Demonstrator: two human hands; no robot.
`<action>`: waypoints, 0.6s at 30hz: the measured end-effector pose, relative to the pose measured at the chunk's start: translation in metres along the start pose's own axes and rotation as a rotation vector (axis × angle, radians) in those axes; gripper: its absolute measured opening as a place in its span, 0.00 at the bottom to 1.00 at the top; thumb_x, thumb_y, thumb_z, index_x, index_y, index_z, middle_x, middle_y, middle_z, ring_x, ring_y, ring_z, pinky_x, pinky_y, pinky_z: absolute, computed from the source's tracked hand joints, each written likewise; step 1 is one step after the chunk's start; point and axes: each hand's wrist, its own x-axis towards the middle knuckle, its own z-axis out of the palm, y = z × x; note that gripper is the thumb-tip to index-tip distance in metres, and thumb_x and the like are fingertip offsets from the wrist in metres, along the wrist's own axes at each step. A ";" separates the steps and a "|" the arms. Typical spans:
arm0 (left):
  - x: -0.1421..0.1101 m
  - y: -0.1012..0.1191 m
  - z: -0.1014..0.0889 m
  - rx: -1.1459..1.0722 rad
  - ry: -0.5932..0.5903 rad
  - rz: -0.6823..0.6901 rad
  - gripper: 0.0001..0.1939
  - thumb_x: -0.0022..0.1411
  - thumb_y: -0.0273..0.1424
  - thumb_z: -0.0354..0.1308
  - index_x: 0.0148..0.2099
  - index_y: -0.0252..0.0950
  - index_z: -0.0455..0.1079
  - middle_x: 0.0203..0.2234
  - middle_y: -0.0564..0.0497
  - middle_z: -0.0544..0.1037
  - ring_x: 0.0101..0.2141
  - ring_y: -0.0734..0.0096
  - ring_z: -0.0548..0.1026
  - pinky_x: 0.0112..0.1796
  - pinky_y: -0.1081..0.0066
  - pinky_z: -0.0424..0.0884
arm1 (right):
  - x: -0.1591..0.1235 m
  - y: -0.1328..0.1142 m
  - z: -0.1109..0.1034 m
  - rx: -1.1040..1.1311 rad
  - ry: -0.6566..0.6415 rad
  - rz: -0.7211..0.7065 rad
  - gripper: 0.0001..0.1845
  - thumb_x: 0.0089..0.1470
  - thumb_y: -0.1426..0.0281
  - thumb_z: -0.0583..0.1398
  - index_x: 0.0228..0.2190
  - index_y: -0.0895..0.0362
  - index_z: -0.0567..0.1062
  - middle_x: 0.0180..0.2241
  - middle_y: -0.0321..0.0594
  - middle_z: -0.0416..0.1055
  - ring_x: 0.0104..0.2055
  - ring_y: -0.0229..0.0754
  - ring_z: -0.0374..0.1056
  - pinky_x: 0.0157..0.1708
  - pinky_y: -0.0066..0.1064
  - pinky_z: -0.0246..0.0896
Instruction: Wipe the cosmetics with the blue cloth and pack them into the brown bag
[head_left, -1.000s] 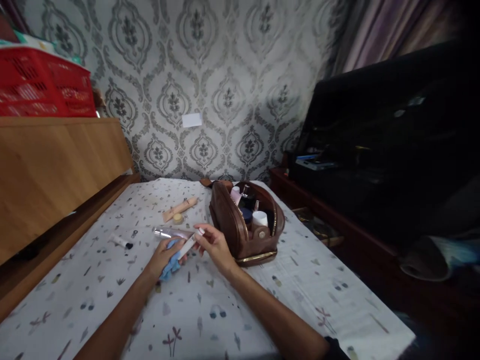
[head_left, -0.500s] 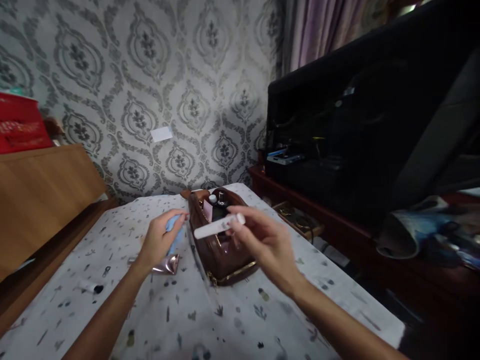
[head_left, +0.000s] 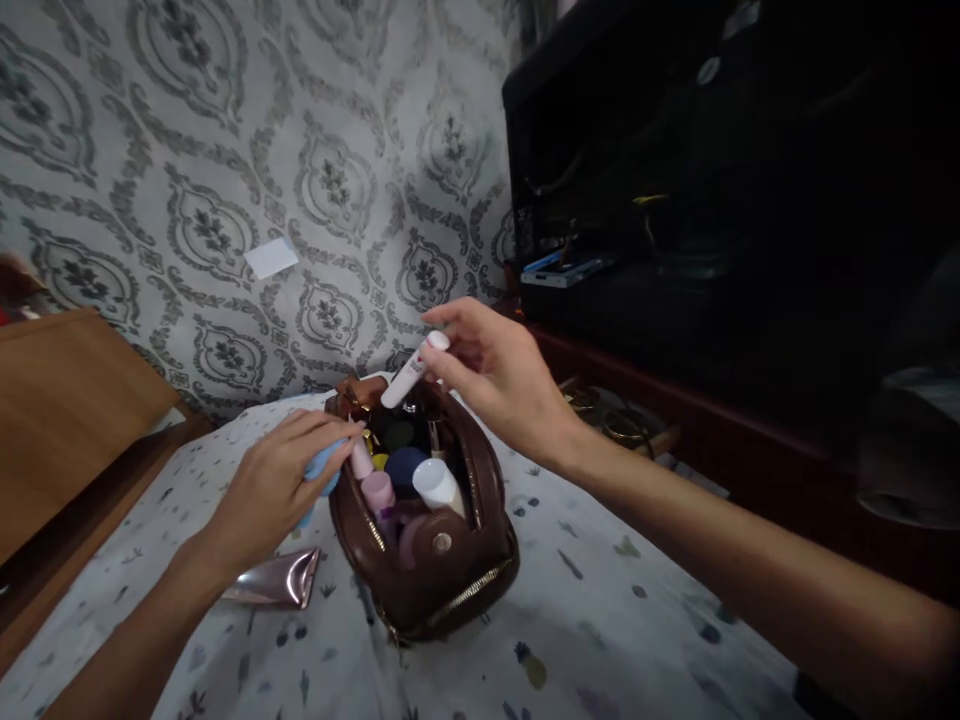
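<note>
A slim white tube (head_left: 409, 376) with a cap is pinched between the fingers of my right hand (head_left: 487, 375), tilted above the far end of the bag. The brown leather cosmetic bag (head_left: 457, 580) lies unzipped, with several bottles and tubes inside, among them a white-capped one (head_left: 437, 485) and a pink-capped one (head_left: 379, 492). My left hand (head_left: 281, 480) is closed around a blue cloth (head_left: 321, 468) at the bag's left rim. Below that hand lies a shiny rose-coloured tube (head_left: 277, 580) on the patterned cloth.
A large black television (head_left: 675, 200) stands on a dark red cabinet at the right. Beside the bed or table edge is a wooden tray (head_left: 664, 438) with small items. A wooden panel (head_left: 75, 410) rises at the left, and patterned wallpaper (head_left: 330, 180) covers the wall behind.
My right hand has carried the white tube over the far part of the bag and tilted it more steeply. My left hand has come to the bag's rim. The view has swung closer, showing more of the contents.
</note>
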 end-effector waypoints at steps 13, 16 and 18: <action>-0.018 -0.001 0.004 0.024 0.133 -0.024 0.15 0.68 0.39 0.52 0.50 0.46 0.77 0.42 0.48 0.81 0.43 0.60 0.77 0.47 0.61 0.75 | 0.040 0.017 0.072 -0.307 -0.494 0.056 0.05 0.50 0.79 0.60 0.30 0.58 0.71 0.27 0.34 0.67 0.34 0.40 0.67 0.35 0.28 0.59; -0.019 -0.002 0.005 0.016 0.158 0.008 0.13 0.68 0.38 0.54 0.50 0.47 0.76 0.43 0.50 0.81 0.44 0.62 0.77 0.48 0.63 0.74 | 0.037 0.020 0.083 -0.301 -0.541 0.109 0.08 0.46 0.81 0.63 0.25 0.58 0.71 0.26 0.36 0.69 0.36 0.44 0.69 0.35 0.29 0.60; -0.019 -0.002 0.006 0.008 0.170 0.034 0.13 0.68 0.36 0.54 0.51 0.47 0.76 0.44 0.51 0.80 0.44 0.63 0.77 0.48 0.64 0.74 | 0.034 0.023 0.090 -0.319 -0.586 0.125 0.08 0.45 0.81 0.63 0.24 0.58 0.71 0.27 0.39 0.71 0.38 0.47 0.71 0.36 0.31 0.62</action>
